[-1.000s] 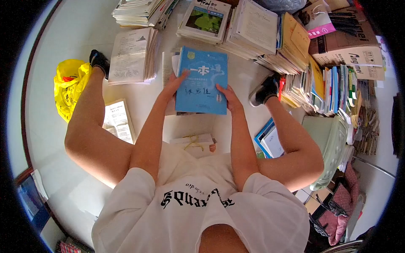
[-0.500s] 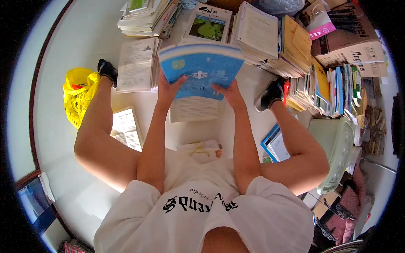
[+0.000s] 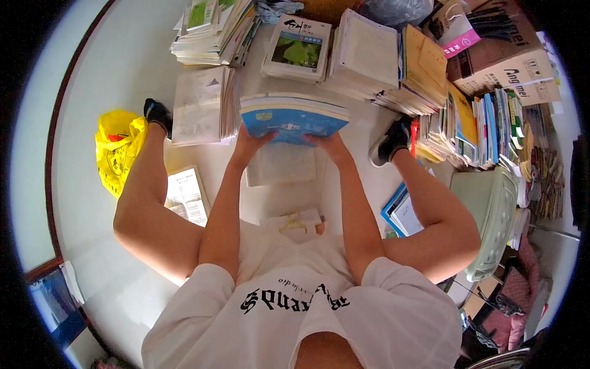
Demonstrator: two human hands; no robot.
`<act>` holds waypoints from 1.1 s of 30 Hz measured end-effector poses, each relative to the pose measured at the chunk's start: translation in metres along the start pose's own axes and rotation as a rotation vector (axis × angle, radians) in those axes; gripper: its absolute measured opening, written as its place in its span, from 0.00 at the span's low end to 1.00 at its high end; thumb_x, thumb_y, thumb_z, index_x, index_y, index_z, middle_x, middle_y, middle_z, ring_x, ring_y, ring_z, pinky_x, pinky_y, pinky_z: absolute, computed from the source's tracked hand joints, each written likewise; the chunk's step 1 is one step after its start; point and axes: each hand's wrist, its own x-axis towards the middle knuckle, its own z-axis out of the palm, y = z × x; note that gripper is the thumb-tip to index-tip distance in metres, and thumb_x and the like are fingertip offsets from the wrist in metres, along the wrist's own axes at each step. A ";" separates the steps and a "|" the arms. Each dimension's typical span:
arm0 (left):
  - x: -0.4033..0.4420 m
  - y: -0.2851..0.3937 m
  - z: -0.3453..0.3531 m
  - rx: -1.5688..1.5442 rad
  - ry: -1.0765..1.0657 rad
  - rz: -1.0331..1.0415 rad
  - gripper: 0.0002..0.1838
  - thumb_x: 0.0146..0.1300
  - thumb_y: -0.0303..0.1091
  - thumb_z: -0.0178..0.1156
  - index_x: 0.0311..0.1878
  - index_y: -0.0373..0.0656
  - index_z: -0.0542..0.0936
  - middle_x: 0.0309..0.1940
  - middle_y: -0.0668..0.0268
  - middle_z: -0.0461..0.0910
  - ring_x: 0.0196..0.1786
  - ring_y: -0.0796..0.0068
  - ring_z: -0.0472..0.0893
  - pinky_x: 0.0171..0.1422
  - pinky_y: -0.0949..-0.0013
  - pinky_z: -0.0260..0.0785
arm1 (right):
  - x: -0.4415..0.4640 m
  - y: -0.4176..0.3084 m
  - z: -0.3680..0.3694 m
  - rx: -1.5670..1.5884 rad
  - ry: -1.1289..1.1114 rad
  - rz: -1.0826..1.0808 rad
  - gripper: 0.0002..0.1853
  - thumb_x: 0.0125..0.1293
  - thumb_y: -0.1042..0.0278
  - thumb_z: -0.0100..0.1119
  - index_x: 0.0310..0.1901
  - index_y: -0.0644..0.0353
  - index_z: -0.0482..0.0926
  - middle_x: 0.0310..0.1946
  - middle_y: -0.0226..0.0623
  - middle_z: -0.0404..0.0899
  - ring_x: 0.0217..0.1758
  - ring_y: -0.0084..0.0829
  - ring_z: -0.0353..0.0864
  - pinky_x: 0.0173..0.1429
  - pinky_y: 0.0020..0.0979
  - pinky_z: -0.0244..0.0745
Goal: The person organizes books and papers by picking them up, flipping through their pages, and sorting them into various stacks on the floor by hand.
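A blue book or stack of books [image 3: 294,120] is held up between both hands, tilted so that its page edges show along the far side. My left hand [image 3: 252,142] grips the left part of its near edge, thumb on the cover. My right hand [image 3: 329,145] holds the right part in the same way. The fingers beneath are hidden. Below the book, a pale printed paper stack [image 3: 281,167] lies on the floor. Nearer to my body is a bundle tied with yellow string [image 3: 292,224].
Paper stacks [image 3: 203,111] and a magazine pile [image 3: 298,52] stand ahead. A yellow bag [image 3: 120,154] lies left, beside my foot. To the right are upright books [image 3: 491,129], a carton [image 3: 510,67] and a pale green plastic object [image 3: 488,215]. An open booklet [image 3: 186,194] lies by my left leg.
The blue book has tipped from facing me to a steep tilt, its page edges coming into view. Both hands have turned with it and keep their hold. The head view has shifted slightly.
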 end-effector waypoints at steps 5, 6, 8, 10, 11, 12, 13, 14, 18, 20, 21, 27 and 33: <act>0.006 -0.047 -0.003 -0.136 -0.063 -0.082 0.33 0.52 0.30 0.78 0.60 0.41 0.73 0.54 0.64 0.80 0.56 0.68 0.79 0.62 0.62 0.73 | 0.004 0.011 0.000 0.007 -0.008 0.046 0.37 0.52 0.73 0.79 0.64 0.58 0.72 0.58 0.33 0.78 0.60 0.32 0.77 0.65 0.35 0.73; 0.006 -0.058 -0.003 -0.173 -0.083 -0.157 0.39 0.51 0.35 0.80 0.65 0.42 0.70 0.59 0.62 0.78 0.60 0.63 0.77 0.67 0.58 0.71 | 0.006 0.027 -0.005 -0.009 -0.026 0.051 0.37 0.52 0.73 0.80 0.64 0.59 0.72 0.58 0.33 0.79 0.60 0.33 0.77 0.65 0.35 0.73; 0.003 -0.081 -0.002 -0.065 -0.075 -0.113 0.40 0.51 0.35 0.80 0.65 0.41 0.70 0.59 0.61 0.78 0.60 0.63 0.77 0.67 0.59 0.71 | 0.011 0.051 -0.010 -0.030 -0.043 0.036 0.37 0.52 0.73 0.80 0.64 0.59 0.72 0.57 0.34 0.79 0.60 0.33 0.77 0.65 0.36 0.73; 0.007 -0.091 -0.001 0.042 -0.068 -0.062 0.40 0.51 0.35 0.80 0.66 0.41 0.70 0.59 0.61 0.78 0.60 0.63 0.77 0.66 0.59 0.71 | 0.008 0.060 -0.004 -0.128 0.030 -0.001 0.36 0.52 0.71 0.80 0.63 0.60 0.73 0.57 0.34 0.79 0.60 0.33 0.77 0.65 0.36 0.73; 0.006 -0.096 0.000 -0.042 -0.060 -0.073 0.39 0.52 0.36 0.79 0.65 0.41 0.70 0.59 0.61 0.78 0.59 0.64 0.77 0.66 0.59 0.72 | 0.008 0.062 -0.003 -0.128 0.037 -0.009 0.36 0.52 0.71 0.80 0.63 0.60 0.73 0.57 0.34 0.79 0.60 0.33 0.77 0.65 0.36 0.73; 0.005 -0.092 0.001 -0.127 -0.051 -0.084 0.38 0.52 0.36 0.79 0.65 0.40 0.71 0.59 0.61 0.79 0.59 0.65 0.78 0.65 0.59 0.72 | 0.008 0.060 -0.001 -0.089 0.043 0.010 0.36 0.52 0.70 0.80 0.63 0.60 0.72 0.57 0.35 0.79 0.60 0.33 0.77 0.65 0.37 0.73; 0.005 -0.088 0.003 -0.126 -0.054 -0.077 0.38 0.52 0.36 0.79 0.65 0.40 0.71 0.59 0.61 0.79 0.59 0.65 0.78 0.65 0.59 0.72 | 0.008 0.059 0.000 -0.049 0.047 0.030 0.37 0.52 0.69 0.81 0.63 0.60 0.72 0.57 0.35 0.79 0.61 0.33 0.77 0.65 0.37 0.73; 0.003 -0.084 0.004 -0.112 -0.034 -0.078 0.37 0.53 0.35 0.79 0.64 0.40 0.72 0.58 0.62 0.80 0.58 0.65 0.78 0.65 0.59 0.73 | 0.006 0.058 0.000 -0.047 0.049 0.026 0.37 0.52 0.69 0.81 0.63 0.60 0.72 0.57 0.35 0.79 0.61 0.33 0.77 0.65 0.37 0.73; 0.009 -0.098 0.010 -0.248 0.029 -0.075 0.29 0.53 0.21 0.76 0.58 0.42 0.76 0.52 0.69 0.82 0.53 0.73 0.80 0.60 0.66 0.74 | 0.015 0.055 0.000 -0.201 0.038 -0.018 0.32 0.54 0.67 0.80 0.60 0.61 0.76 0.55 0.38 0.82 0.58 0.34 0.79 0.64 0.38 0.74; 0.010 -0.101 0.012 -0.233 0.041 -0.069 0.29 0.54 0.21 0.75 0.59 0.42 0.75 0.52 0.68 0.82 0.53 0.73 0.80 0.60 0.66 0.74 | 0.018 0.065 -0.003 -0.260 0.042 0.038 0.30 0.55 0.66 0.79 0.59 0.61 0.77 0.53 0.39 0.83 0.57 0.34 0.80 0.64 0.38 0.74; 0.010 -0.102 0.012 -0.219 0.054 -0.076 0.29 0.54 0.21 0.75 0.59 0.42 0.75 0.52 0.67 0.82 0.53 0.72 0.80 0.60 0.65 0.74 | 0.017 0.071 -0.004 -0.261 0.049 0.018 0.29 0.56 0.66 0.78 0.58 0.61 0.78 0.52 0.39 0.83 0.56 0.34 0.81 0.63 0.38 0.75; 0.028 -0.065 0.008 -0.249 0.046 0.056 0.29 0.58 0.24 0.73 0.61 0.41 0.74 0.50 0.63 0.83 0.51 0.71 0.82 0.58 0.66 0.75 | 0.028 0.038 0.010 -0.123 0.119 -0.160 0.26 0.63 0.65 0.72 0.61 0.62 0.76 0.52 0.37 0.83 0.54 0.32 0.81 0.60 0.35 0.76; 0.103 0.028 -0.008 -0.003 0.052 0.086 0.28 0.62 0.34 0.72 0.63 0.40 0.73 0.49 0.63 0.83 0.49 0.71 0.82 0.56 0.67 0.75 | 0.107 0.000 0.022 0.001 0.245 -0.237 0.28 0.65 0.60 0.70 0.62 0.62 0.74 0.53 0.42 0.81 0.55 0.37 0.80 0.59 0.39 0.75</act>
